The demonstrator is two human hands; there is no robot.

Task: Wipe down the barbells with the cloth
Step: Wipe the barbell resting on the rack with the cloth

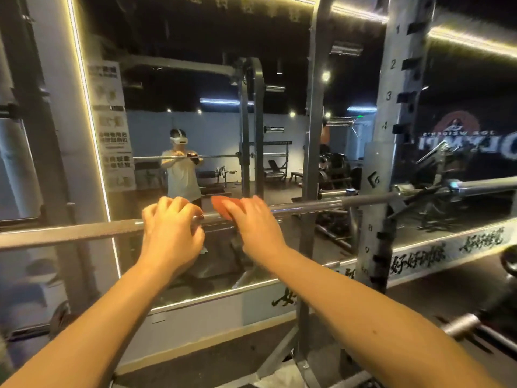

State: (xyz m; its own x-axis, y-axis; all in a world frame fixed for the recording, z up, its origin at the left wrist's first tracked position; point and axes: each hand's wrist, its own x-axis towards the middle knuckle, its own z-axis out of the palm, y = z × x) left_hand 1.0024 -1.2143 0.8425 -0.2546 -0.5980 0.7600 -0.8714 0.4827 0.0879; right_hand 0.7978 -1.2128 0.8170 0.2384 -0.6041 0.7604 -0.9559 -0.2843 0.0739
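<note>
A long steel barbell (307, 207) runs across the view at chest height, resting on a rack. My left hand (170, 231) grips the bar from above, its fingers curled round it. Just to the right, my right hand (254, 225) lies over an orange cloth (223, 207) and presses it onto the bar. Most of the cloth is hidden under the hand. The two hands are a short gap apart.
A grey rack upright (383, 152) with numbered holes stands at the right and carries the bar. A large wall mirror (209, 121) lies behind it, showing a person and gym machines. Another bar's sleeve (461, 323) pokes in low at the right.
</note>
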